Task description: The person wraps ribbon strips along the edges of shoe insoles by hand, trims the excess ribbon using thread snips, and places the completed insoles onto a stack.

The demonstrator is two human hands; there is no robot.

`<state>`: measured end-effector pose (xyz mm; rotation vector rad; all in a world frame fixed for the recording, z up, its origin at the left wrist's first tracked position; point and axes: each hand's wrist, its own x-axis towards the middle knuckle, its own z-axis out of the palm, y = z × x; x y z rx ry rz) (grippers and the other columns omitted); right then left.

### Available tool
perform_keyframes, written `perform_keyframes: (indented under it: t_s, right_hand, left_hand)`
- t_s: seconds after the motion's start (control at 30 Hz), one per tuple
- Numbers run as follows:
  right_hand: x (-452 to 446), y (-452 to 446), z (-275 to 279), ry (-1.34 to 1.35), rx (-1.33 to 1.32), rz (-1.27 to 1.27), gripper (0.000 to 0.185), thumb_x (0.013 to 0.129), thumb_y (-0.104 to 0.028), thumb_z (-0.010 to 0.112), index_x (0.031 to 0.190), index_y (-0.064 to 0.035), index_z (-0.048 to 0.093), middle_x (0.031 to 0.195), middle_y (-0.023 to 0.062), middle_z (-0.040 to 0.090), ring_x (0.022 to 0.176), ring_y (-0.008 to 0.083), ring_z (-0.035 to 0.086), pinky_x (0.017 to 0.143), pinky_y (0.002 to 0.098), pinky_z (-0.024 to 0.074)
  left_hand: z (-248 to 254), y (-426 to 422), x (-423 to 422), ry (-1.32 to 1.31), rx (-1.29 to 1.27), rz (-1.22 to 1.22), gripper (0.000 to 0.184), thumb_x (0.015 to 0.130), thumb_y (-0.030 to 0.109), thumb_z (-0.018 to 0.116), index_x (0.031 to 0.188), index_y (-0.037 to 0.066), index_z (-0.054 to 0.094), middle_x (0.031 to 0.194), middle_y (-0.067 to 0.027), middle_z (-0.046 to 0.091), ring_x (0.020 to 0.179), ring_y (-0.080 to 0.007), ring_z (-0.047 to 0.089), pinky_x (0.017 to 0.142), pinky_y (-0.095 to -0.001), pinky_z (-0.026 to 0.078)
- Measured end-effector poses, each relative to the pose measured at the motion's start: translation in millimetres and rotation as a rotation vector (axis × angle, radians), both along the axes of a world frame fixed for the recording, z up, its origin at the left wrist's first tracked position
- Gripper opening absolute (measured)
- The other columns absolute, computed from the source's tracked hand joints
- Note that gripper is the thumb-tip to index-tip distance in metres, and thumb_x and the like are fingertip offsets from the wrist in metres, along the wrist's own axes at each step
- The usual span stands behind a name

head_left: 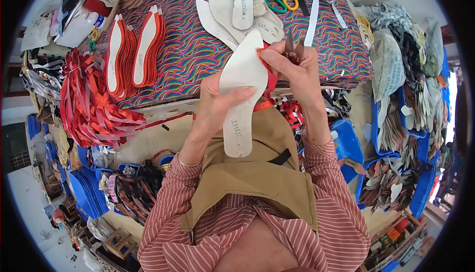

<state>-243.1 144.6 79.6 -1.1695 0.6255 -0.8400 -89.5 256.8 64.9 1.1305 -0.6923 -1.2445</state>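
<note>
A white insole (239, 118) with printed marks near its heel is held upright by my left hand (220, 101), the thumb across its middle. At the insole's upper right edge, my right hand (297, 69) pinches a red strip (262, 58) against it. Small dark scissors (294, 49) are also in my right hand, their blades pointing up. More of the red strip hangs behind the insole. Beyond my hands, loose white insoles (217, 22) lie on the patterned cloth (185, 39).
Two stacks of red-edged insoles (148, 49) stand at the left of the table, beside a heap of red strips (89, 103). Green-and-yellow scissors (284, 0) lie at the back. Blue bins (349, 146) of material stand on both sides below.
</note>
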Motion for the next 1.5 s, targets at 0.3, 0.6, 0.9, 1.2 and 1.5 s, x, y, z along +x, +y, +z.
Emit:
perform_keyframes:
  t_s: [0.3, 0.6, 0.9, 1.2, 1.5]
  right_hand:
    - [6.8, 28.7, -4.4, 0.128, -0.128, -0.115, 0.011, 0.089, -0.004, 0.064, 0.096, 0.0032, 0.07, 0.071, 0.0005, 0.062, 0.06, 0.006, 0.045, 0.054, 0.0184, 0.0343]
    - [13.3, 60.6, -38.2, 0.185, -0.391, -0.21, 0.007, 0.091, 0.001, 0.057, 0.087, 0.0009, 0.064, 0.07, -0.0005, 0.057, 0.06, 0.0067, 0.043, 0.055, 0.0202, 0.034]
    - [-7.0, 50.5, -30.4, 0.177, -0.304, -0.035, 0.011, 0.089, 0.0, 0.054, 0.094, 0.0029, 0.063, 0.066, 0.0036, 0.055, 0.057, 0.012, 0.041, 0.052, 0.026, 0.0357]
    - [7.3, 16.5, -20.8, 0.186, -0.301, -0.217, 0.012, 0.092, -0.007, 0.056, 0.085, 0.0004, 0.062, 0.062, -0.002, 0.048, 0.057, 0.0085, 0.037, 0.052, 0.0247, 0.0321]
    - [-0.2, 42.9, -35.6, 0.302, -0.617, -0.248, 0.01, 0.09, -0.006, 0.061, 0.093, 0.0023, 0.066, 0.067, -0.0004, 0.055, 0.057, 0.0089, 0.042, 0.052, 0.0242, 0.0348]
  left_hand:
    - [10.6, -20.6, 5.4, 0.002, -0.048, 0.191, 0.025, 0.078, -0.003, 0.068, 0.103, -0.004, 0.066, 0.087, -0.0113, 0.071, 0.065, -0.0132, 0.062, 0.058, -0.0222, 0.05]
    - [3.3, -29.6, 3.6, 0.048, -0.086, 0.16, 0.026, 0.08, -0.002, 0.068, 0.106, -0.004, 0.063, 0.088, -0.0132, 0.07, 0.068, -0.0169, 0.065, 0.058, -0.0248, 0.053]
    - [11.4, -45.3, -6.9, 0.222, -0.214, 0.058, 0.032, 0.084, -0.002, 0.065, 0.115, -0.006, 0.058, 0.095, -0.0176, 0.069, 0.077, -0.0254, 0.071, 0.064, -0.031, 0.058]
    - [10.8, -53.0, -22.1, 0.281, -0.133, 0.069, 0.027, 0.091, 0.002, 0.058, 0.116, -0.006, 0.058, 0.098, -0.0201, 0.07, 0.08, -0.0242, 0.07, 0.069, -0.0296, 0.057]
    - [12.7, -52.4, 0.1, 0.199, -0.227, -0.045, 0.029, 0.097, 0.012, 0.053, 0.119, -0.006, 0.056, 0.087, -0.0145, 0.067, 0.07, -0.021, 0.064, 0.065, -0.0305, 0.054]
